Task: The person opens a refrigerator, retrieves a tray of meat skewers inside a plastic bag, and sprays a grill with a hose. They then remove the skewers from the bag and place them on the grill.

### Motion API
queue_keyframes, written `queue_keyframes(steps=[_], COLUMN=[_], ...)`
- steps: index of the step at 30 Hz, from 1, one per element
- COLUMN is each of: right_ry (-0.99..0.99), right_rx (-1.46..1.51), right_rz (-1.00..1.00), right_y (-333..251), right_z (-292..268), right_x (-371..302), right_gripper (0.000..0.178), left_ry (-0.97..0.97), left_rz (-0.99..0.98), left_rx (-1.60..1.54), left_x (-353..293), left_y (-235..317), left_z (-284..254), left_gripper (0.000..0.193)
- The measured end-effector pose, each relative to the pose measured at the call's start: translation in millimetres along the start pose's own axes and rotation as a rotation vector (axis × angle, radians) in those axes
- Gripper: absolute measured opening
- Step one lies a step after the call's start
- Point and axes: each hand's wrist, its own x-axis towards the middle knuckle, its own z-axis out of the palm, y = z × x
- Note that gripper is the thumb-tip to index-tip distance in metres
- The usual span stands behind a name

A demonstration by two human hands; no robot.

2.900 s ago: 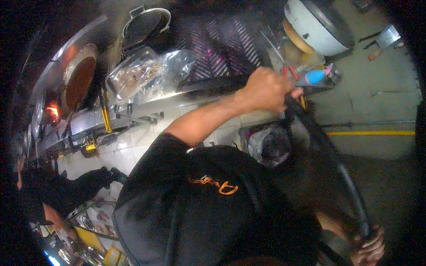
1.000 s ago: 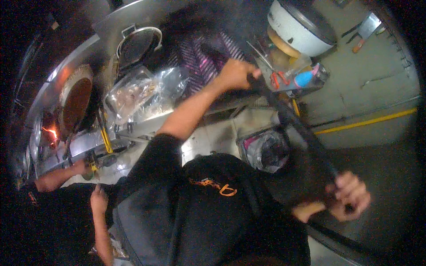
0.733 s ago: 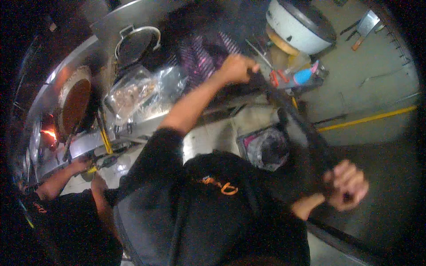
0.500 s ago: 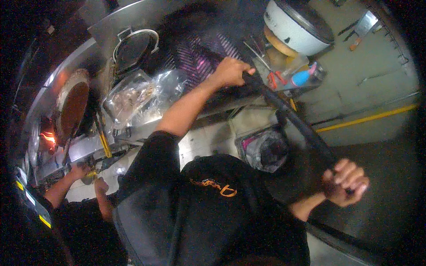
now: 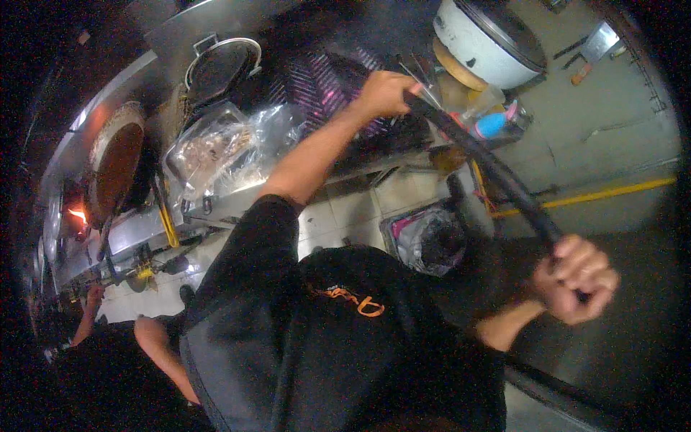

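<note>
Cloth of a black shirt [image 5: 353,367] lies nearest, below both hands. The right hand [image 5: 579,281] is wrapped around the near part of a dark tube [image 5: 497,165] (stiff or bendy, I cannot tell). The left hand [image 5: 389,93], well apart from it, is clamped around the far part, so the tube slants across the gap between the two. Well to the left of the right hand is another person's bare arm [image 5: 164,353]. Between the hands, lower than the tube, stands a lined bin [image 5: 432,245]. Left of the left hand lie a clear plastic bag [image 5: 270,140] and, farther left, a brown pan [image 5: 119,169] near a flame [image 5: 78,214]. Beyond that hand, to its right, is a white pot [image 5: 482,39]; a cleaver [image 5: 601,43] is farther right.
</note>
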Motion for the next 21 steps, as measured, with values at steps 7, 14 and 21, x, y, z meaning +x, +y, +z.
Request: queue_keyframes(steps=[7, 14, 21], right_ry=[-0.347, -1.088, -0.673], right_rx=[-0.733, -1.865, -1.603], right_rz=[-0.128, -0.64, -0.501], right_y=[-81.4, -54.6, 21.6], right_z=[-23.4, 22.0, 37.8], right_x=[54.9, 108.7, 56.6], right_gripper=[0.024, 0.015, 0.02], left_ry=[-0.537, 0.099, 0.234], left_rz=[0.105, -0.275, -0.226], left_rx=[-0.372, -0.151, -0.325], left_x=[-26.9, -26.2, -35.1], left_y=[105.4, 5.4, -39.7], left_z=[-63.7, -15.6, 11.3], left_gripper=[0.031, 0.025, 0.023])
